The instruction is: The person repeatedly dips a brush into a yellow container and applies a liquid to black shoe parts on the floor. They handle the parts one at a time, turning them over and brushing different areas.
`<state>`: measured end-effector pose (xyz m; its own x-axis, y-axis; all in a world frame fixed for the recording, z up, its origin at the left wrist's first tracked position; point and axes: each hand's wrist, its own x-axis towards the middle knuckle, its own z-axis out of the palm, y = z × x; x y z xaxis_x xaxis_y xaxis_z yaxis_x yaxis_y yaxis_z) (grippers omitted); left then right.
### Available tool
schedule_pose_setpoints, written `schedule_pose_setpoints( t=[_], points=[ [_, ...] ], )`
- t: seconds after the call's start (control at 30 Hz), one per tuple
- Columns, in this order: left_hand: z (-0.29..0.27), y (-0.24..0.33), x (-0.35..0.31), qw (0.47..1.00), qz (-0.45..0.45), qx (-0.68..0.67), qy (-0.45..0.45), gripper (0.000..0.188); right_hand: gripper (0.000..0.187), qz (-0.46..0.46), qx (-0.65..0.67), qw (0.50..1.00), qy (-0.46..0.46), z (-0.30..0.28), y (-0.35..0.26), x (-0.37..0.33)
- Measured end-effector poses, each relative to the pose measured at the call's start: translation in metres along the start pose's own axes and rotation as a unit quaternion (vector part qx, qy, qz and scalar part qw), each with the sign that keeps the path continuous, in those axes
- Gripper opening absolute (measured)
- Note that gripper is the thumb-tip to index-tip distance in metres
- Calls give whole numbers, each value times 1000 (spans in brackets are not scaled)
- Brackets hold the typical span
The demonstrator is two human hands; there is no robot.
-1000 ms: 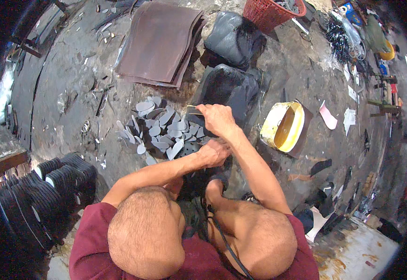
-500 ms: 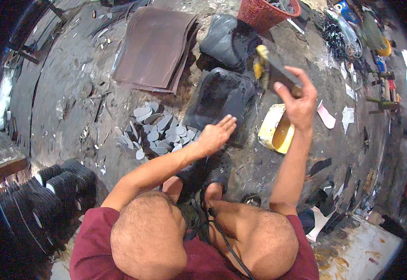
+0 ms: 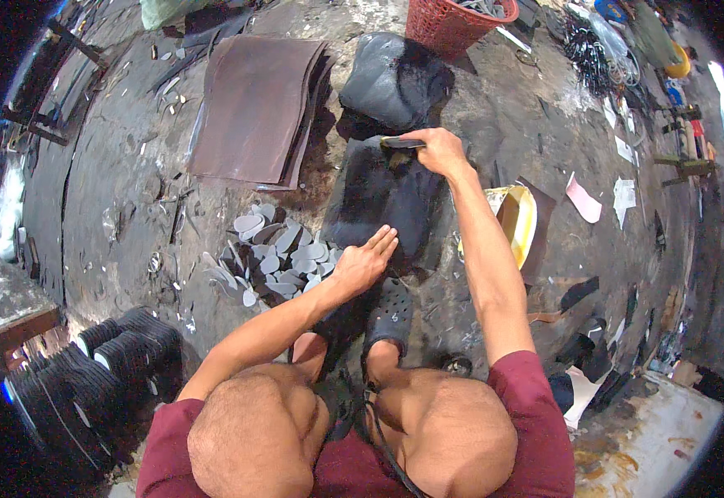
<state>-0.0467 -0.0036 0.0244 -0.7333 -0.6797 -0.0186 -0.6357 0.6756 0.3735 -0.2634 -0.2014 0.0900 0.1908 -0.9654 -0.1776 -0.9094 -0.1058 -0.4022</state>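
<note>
A dark rubbery sheet [image 3: 379, 195] lies on the floor in front of my feet. Flat on its near edge rests my left hand [image 3: 364, 267], fingers stretched out and holding nothing. My right hand [image 3: 441, 151] grips a glue brush [image 3: 403, 143] at the sheet's far edge; its bristles are mostly hidden. To the right, partly behind my right forearm, stands a cut-open container [image 3: 524, 220] smeared with yellow glue. A heap of small grey oval pieces [image 3: 283, 253] sits left of the sheet, beside my left wrist.
Beyond the sheet is a dark wrapped bundle [image 3: 391, 79], with a red basket [image 3: 453, 29] behind it. Brown sheets [image 3: 258, 112] are stacked at the far left. Rows of black soles [image 3: 100, 357] stand at the near left. Scraps [image 3: 582, 199] litter the right side.
My right hand has brought the brush from above the glue container leftward and down onto the sheet's far part. My left hand stays flat on the near edge.
</note>
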Motion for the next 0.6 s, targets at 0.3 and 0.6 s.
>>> schedule_pose_setpoints(
  t=[0.3,0.6],
  points=[
    [-9,-9,-1,1000,18,6,-6,69,42,10,-120,989,-91,-28,17,-37],
    [-19,-14,7,999,-11,-11,35,72,50,115,-23,993,-19,8,10,-110]
  ],
)
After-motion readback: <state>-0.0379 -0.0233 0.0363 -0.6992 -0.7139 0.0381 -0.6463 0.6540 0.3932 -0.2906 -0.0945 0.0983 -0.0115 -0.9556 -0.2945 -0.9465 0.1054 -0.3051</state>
